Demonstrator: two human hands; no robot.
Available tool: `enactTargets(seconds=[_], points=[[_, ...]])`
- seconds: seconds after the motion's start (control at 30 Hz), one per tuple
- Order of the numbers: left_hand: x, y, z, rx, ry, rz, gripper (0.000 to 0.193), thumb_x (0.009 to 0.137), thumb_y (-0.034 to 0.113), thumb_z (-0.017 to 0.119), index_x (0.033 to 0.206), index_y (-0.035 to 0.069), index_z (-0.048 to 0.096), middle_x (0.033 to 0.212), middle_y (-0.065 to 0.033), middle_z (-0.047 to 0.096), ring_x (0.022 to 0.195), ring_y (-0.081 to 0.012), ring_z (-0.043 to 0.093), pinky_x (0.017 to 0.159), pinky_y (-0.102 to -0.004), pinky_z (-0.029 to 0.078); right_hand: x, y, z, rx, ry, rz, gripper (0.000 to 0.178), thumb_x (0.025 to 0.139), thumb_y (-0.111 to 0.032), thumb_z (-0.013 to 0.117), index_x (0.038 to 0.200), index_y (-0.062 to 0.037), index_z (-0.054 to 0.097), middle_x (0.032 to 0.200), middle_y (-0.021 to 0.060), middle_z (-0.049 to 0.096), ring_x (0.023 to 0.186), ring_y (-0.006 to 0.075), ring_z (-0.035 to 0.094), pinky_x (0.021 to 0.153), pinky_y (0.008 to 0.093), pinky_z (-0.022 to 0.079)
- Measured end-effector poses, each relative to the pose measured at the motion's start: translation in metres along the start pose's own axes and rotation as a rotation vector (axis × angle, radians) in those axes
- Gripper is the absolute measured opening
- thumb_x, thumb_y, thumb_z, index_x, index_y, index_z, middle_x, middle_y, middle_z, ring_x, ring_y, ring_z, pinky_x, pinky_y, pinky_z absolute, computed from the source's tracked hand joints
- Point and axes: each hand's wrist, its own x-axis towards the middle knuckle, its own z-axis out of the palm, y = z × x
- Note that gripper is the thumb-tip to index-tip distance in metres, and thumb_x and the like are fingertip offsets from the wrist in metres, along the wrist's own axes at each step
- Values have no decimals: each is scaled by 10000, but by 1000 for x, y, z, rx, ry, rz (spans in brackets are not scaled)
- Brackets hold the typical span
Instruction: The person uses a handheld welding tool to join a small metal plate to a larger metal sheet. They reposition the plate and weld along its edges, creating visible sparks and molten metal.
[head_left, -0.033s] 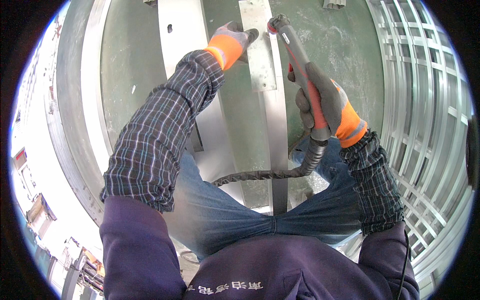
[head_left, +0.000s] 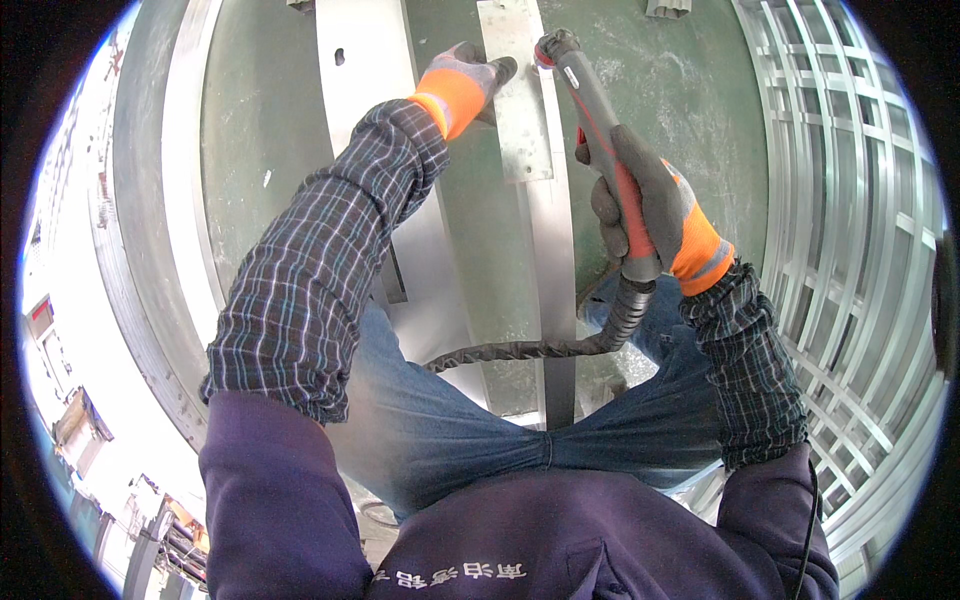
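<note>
My right hand, in a grey and orange glove, is wrapped round the grey and red handle of a welding torch. The torch's dark head points up and away, just right of a flat metal plate. A black ribbed hose runs from its lower end. At the plate's left edge is my left hand, gloved alike, its thumb over the edge and its other fingers partly hidden beside or beneath it. The plate lies on a long metal strip.
Left of the plate runs a wider pale metal strip with a slot. Green sheet surface lies below. Stacked silvery metal frames stand at right. The torch hose crosses over the strips near my legs.
</note>
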Motion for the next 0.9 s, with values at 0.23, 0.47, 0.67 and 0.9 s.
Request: enactTargets(seconds=[0.23, 0.47, 0.67, 0.9], points=[[-7, 8, 1, -14, 14, -51, 600, 901, 425, 744, 1316, 5, 636, 1245, -195, 701, 1158, -332, 665, 1004, -390, 504, -5, 4, 1, 3, -7, -22, 612, 1022, -595, 505, 1298, -54, 573, 677, 10, 551, 458, 133, 545, 405, 270, 463], [-8, 7, -1, 13, 48, 56, 552, 917, 341, 778, 1311, -11, 620, 1090, -159, 729, 822, -221, 728, 723, -333, 628, -9, 4, 2, 56, -44, -9, 662, 995, -620, 537, 1321, -44, 565, 671, 21, 557, 457, 141, 553, 398, 280, 477], [-9, 9, 0, -142, -25, -12, 534, 928, 306, 774, 1324, -14, 613, 1122, -155, 727, 872, -224, 733, 757, -349, 644, -8, 13, -4, 60, -67, -10, 636, 1007, -599, 531, 1311, -41, 560, 670, 32, 569, 452, 158, 561, 395, 301, 479], [-12, 13, -1, -110, -16, 20, 563, 925, 307, 775, 1348, -17, 595, 1136, -154, 723, 872, -227, 735, 763, -352, 648, -13, 14, -1, 49, -55, -2, 633, 1013, -595, 523, 1315, -40, 555, 656, 28, 560, 448, 156, 563, 397, 305, 484]])
